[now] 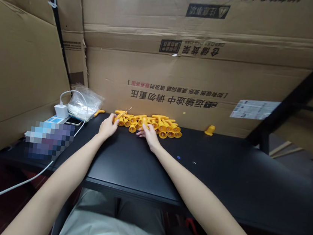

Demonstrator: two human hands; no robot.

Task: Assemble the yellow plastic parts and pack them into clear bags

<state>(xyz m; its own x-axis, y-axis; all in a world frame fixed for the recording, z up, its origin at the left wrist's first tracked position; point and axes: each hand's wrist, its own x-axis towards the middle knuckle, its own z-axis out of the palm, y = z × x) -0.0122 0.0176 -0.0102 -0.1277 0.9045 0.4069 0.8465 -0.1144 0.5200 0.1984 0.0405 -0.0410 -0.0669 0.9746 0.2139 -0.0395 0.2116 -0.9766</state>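
My left hand point(108, 126) is closed around the yellow part of a corkscrew point(122, 115), whose thin spiral metal end points up and to the right. In my right hand point(149, 134), the fingers grip a yellow bell-shaped plastic sleeve point(144, 121), partly hidden by the fingers. Both hands are at the back of the black table. Just behind them lies a pile of yellow corkscrews point(161, 124) with T-shaped handles and flared cups, their open ends mostly towards me. Another loose corkscrew point(99, 113) rests left of my left hand, beside a clear bag.
A single yellow sleeve point(209, 130) stands at the back right of the black table point(224, 170). To the left are a clear plastic bag point(83, 103), a phone point(73, 121), a power strip point(56, 120) with a white charger point(61, 110) and a trailing cable. Cardboard point(162, 69) walls the back.
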